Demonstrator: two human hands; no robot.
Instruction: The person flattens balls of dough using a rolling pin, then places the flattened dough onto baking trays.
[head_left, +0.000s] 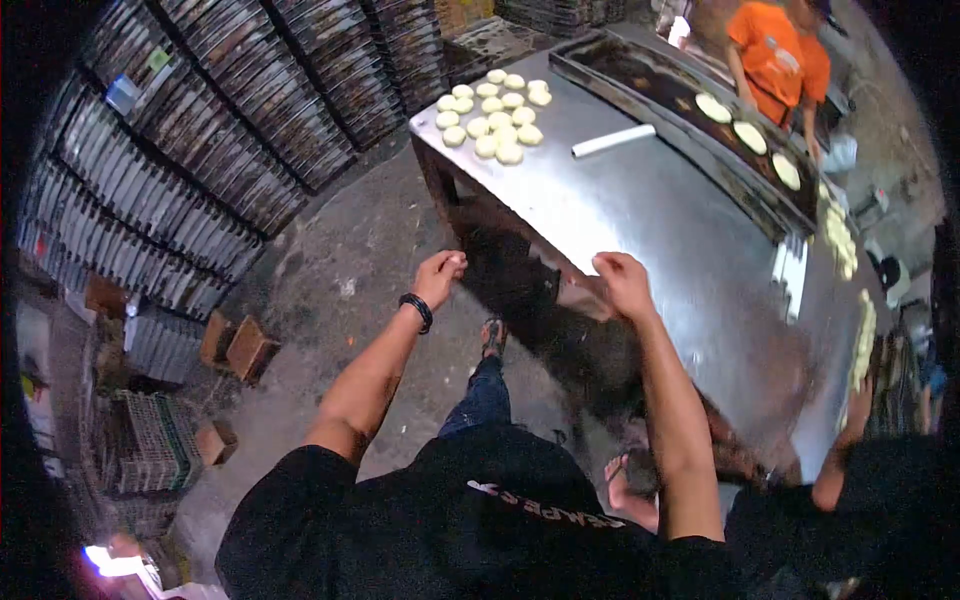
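My left hand (437,281), with a dark band on its wrist, is over the floor left of the metal table (640,200). Its fingers are closed together, and anything between them is too small to make out. Near the table's edge, my right hand (625,286) has its fingers curled in a pinch, with their contents hidden. Several pale dough balls (497,120) sit at the table's far left corner. A white rolling pin (613,141) lies right of them, touched by neither hand.
A long dark tray (690,118) holds flat dough pieces (750,137). Beyond it stands a person in orange (778,60). Another person's arm (848,440) reaches in at right. Stacked trays (150,150) line the left; crates (150,440) stand on the floor. More white rods (790,275) lie on the table.
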